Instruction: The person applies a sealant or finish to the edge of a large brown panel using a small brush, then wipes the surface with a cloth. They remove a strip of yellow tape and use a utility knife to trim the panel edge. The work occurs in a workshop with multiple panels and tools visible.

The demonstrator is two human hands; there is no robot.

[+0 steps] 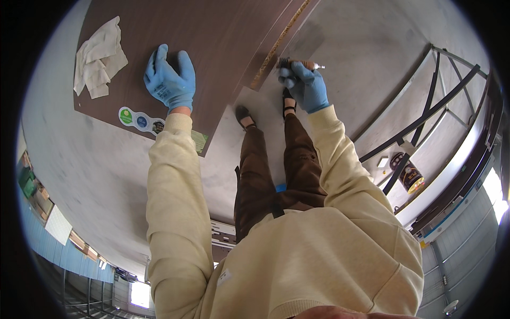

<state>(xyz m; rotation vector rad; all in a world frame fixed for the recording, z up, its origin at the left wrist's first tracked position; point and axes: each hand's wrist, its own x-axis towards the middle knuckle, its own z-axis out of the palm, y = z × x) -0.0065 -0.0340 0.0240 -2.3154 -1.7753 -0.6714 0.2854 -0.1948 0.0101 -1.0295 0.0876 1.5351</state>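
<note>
A: What lies nearest the viewer?

B: A cream sweatshirt (pixel 324 255), its sleeves leading to two blue-gloved hands, set well apart.

A: And the state of each?

B: The left hand (pixel 171 80) is empty, fingers half curled and thumb spread, over the board; whether it presses there cannot be told. The right hand (pixel 305 85) pinches a small brown tool (pixel 286 62), dark at one end, whitish at the other; its exact kind is unclear.

A: Where is the work?

B: In front of the wearer: a brown board (pixel 223 48), with a raw chipboard strip (pixel 281 42) along its right side. The tool's dark end is near the strip's lower end; contact is uncertain.

A: How far along is it?

B: The broad face appears finished. The strip looks bare, so that side is judged undone. A crumpled cloth (pixel 101 58) and round stickers (pixel 141 122) lie on the face.

A: Farther out?

B: Grey floor (pixel 366 69), a metal frame with black bars (pixel 441 103), and a dark can (pixel 410 177).
</note>
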